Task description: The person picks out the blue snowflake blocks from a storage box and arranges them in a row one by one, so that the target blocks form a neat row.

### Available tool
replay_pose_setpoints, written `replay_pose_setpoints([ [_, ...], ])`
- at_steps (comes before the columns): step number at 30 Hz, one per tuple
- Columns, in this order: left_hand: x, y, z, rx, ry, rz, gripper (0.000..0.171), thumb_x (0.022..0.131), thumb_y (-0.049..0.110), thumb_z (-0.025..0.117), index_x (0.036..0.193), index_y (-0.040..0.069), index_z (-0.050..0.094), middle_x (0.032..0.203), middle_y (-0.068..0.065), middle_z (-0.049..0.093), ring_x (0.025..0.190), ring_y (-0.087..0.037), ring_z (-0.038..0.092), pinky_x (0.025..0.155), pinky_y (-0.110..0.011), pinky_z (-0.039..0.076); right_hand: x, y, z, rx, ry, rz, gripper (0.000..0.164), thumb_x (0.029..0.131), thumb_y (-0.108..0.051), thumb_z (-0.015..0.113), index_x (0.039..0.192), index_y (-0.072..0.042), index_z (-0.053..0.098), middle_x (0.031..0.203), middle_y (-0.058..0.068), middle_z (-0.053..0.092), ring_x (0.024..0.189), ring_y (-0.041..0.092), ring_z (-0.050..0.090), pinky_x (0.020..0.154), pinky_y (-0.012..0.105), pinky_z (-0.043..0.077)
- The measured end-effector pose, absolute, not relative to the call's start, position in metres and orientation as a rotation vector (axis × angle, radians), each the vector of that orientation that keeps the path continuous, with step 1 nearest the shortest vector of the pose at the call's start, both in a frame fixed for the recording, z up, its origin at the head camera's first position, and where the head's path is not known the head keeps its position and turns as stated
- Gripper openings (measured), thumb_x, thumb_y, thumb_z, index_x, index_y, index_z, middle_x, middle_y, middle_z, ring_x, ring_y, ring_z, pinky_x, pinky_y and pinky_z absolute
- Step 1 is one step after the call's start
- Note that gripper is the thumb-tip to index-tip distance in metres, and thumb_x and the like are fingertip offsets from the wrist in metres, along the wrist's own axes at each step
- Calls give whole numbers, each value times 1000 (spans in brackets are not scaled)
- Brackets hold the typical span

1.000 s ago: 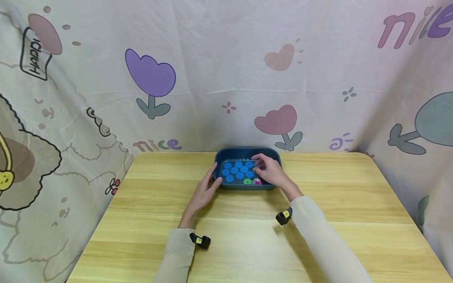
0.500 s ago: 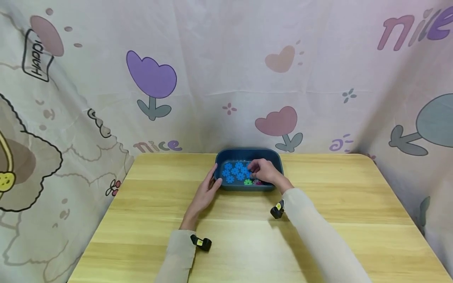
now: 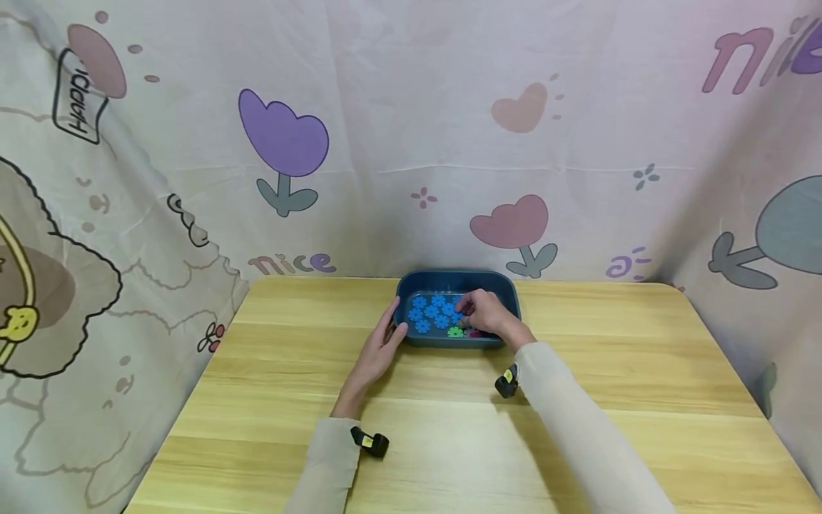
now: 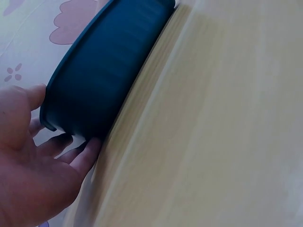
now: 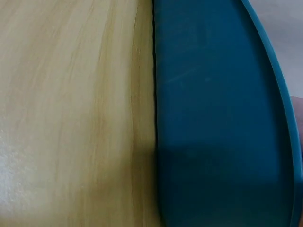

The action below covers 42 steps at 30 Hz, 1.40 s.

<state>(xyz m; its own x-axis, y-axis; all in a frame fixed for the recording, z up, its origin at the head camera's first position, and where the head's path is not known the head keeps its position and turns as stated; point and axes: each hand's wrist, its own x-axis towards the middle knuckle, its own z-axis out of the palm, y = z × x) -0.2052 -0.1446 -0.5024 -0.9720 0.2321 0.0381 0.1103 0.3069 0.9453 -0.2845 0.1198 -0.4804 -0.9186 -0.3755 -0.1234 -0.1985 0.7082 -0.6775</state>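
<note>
A dark blue rectangular tub (image 3: 449,343) stands at the table's back edge, holding several blue snowflake-shaped discs (image 3: 422,326). A green disc (image 3: 455,332) and a pink one (image 3: 474,333) lie near its front wall, the pink one partly covered by my right hand (image 3: 488,314). That hand reaches inside at the right end, fingertips bent down among the blue discs; whether it pinches one I cannot tell. My left hand (image 3: 377,350) spans the left end, thumb at the rim and fingers against the end wall (image 4: 97,106). The right wrist view mostly shows the tub's outer wall (image 5: 213,118).
The wooden table (image 3: 443,442) extends in front of the tub. Right behind it hangs a patterned cloth (image 3: 379,143), with more cloth along both sides. Each sleeve carries a small black wrist camera.
My right hand has come down and slightly left, from above the tub to the discs, its fingertips closer together. My left hand stays at the tub's end. The head view has shifted slightly.
</note>
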Motion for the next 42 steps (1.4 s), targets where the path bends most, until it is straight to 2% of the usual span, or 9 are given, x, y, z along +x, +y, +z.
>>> replay_pose_setpoints([
  [5,-195,-142,-480,339,2449,1758,62,112,23,45,166,9,19,174,-14,15,160,-36,18,129,-49,24,-285,120,-482,-469,2671,-1003,19,89,-4,79,108,-4,74,108,13,73,99,25,66,96,43,60],
  [9,-194,-141,-481,340,2452,1768,61,112,23,45,166,10,18,174,-13,15,161,-34,18,129,-49,24,-285,121,-483,-526,2686,-1024,19,88,-1,78,105,-4,70,105,13,72,95,24,65,91,39,60],
  [14,-194,-140,-480,333,2447,1781,61,112,22,45,166,10,19,174,-13,15,161,-34,18,129,-49,24,-285,122,-483,-586,2682,-1079,15,91,5,71,104,-2,67,98,12,71,88,21,65,83,33,59],
  [22,-193,-140,-478,333,2435,1779,62,112,24,45,166,12,18,175,-11,14,161,-33,17,129,-47,23,-280,127,-472,-578,2700,-1178,16,98,1,65,114,-3,67,99,12,69,85,21,64,86,39,60],
  [24,-194,-141,-479,336,2434,1775,62,112,24,45,166,12,18,175,-11,14,161,-33,17,129,-47,23,-277,129,-469,-568,2715,-1220,19,98,-1,66,117,-3,68,101,13,68,84,22,66,85,38,62],
  [31,-196,-143,-483,357,2436,1770,62,112,24,44,166,11,18,174,-13,14,160,-35,19,128,-48,25,-263,136,-465,-504,2672,-1483,23,98,-5,68,121,0,70,102,18,71,86,39,76,65,26,62],
  [38,-196,-145,-484,351,2426,1768,62,112,25,44,166,12,17,175,-13,13,160,-35,18,129,-47,23,-245,143,-464,-481,2573,-1752,25,99,0,64,124,4,67,100,22,65,86,46,75,70,37,66],
  [42,-196,-144,-483,352,2420,1768,62,112,25,44,166,12,17,175,-12,13,161,-35,18,129,-47,23,-233,148,-465,-448,2539,-1811,30,99,1,63,129,6,64,101,24,66,87,40,76,73,35,66],
])
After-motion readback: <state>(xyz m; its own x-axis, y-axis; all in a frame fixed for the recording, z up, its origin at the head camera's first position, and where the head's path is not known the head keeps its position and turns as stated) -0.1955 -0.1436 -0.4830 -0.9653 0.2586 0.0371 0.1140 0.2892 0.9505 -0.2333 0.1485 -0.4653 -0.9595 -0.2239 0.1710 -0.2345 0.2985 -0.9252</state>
